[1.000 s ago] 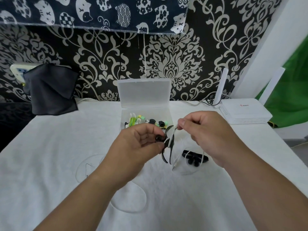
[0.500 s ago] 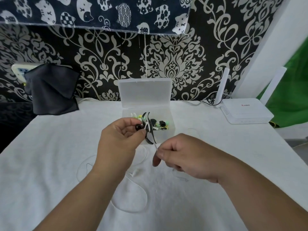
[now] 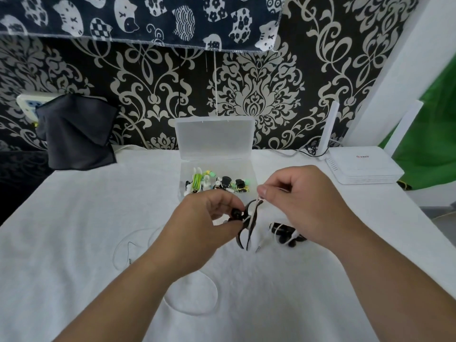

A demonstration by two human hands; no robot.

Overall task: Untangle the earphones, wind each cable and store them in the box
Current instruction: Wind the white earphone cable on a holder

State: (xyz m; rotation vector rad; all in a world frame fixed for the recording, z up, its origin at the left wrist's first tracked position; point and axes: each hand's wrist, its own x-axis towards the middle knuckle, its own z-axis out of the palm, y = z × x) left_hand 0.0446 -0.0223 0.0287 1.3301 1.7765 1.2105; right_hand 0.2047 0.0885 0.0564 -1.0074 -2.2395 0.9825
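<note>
My left hand [image 3: 207,218] pinches a black earphone bundle [image 3: 248,223] with loops hanging below it, just in front of the box. My right hand [image 3: 301,201] pinches a white cable [image 3: 259,202] that runs across that bundle, its plug [image 3: 257,248] dangling near the cloth. The clear plastic box [image 3: 249,169] stands open behind the hands, its lid upright, with several wound earphones in green, white and black inside. Another black earphone set [image 3: 286,234] lies on the cloth under my right hand, partly hidden. A loose white cable [image 3: 209,287] loops on the cloth near my left forearm.
The white cloth-covered table [image 3: 74,243] reaches to the patterned wall. A white router [image 3: 362,166] with an antenna sits at the back right. A dark cloth pouch [image 3: 76,134] leans against the wall at the back left.
My right hand has risen from the cloth to beside the box, drawing the white cable up. My left hand with the bundle has dropped lower and to the right, uncovering the black set on the cloth.
</note>
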